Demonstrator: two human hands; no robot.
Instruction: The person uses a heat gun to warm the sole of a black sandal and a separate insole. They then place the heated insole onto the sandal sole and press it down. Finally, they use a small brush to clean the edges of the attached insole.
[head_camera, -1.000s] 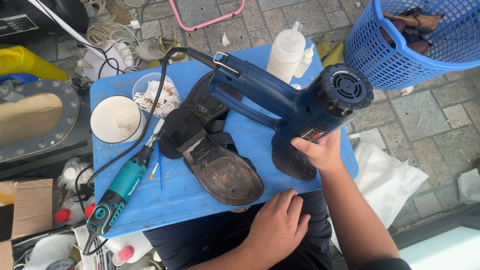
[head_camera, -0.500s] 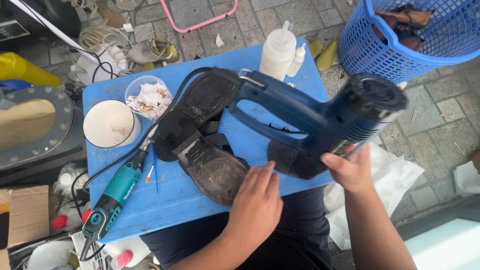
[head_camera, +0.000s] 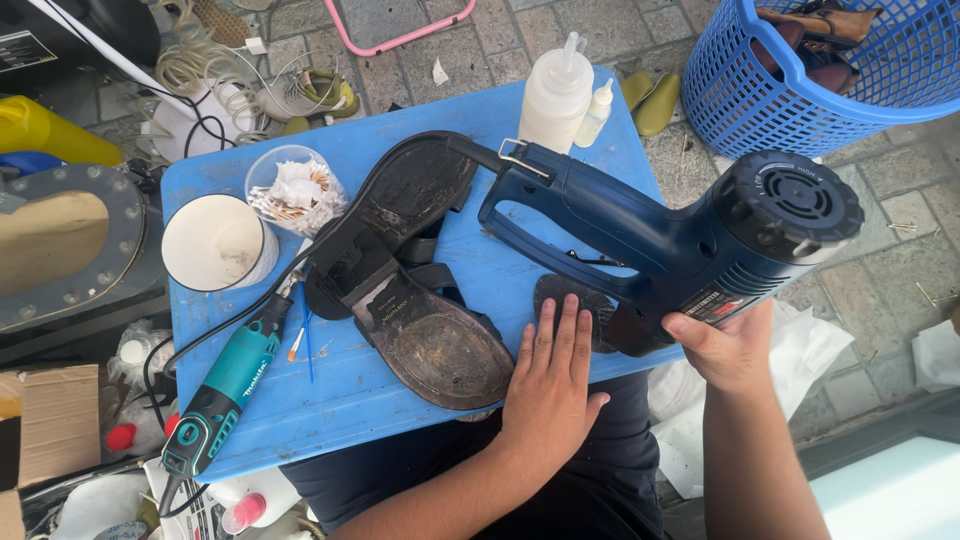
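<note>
your right hand (head_camera: 728, 345) grips the blue heat gun (head_camera: 680, 235) at right of frame, its long body running toward upper centre; your left hand (head_camera: 548, 385) lies open, flat on the dark sole piece (head_camera: 562, 295) just below it.

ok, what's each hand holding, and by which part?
Right hand holds the blue heat gun from below, near its round rear end. Left hand holds nothing; it lies flat, fingers on a dark sole piece.

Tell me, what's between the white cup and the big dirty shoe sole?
In the head view, a black cable runs between the white cup and the shoe sole, down to the teal rotary tool. The rest is bare blue table.
</note>
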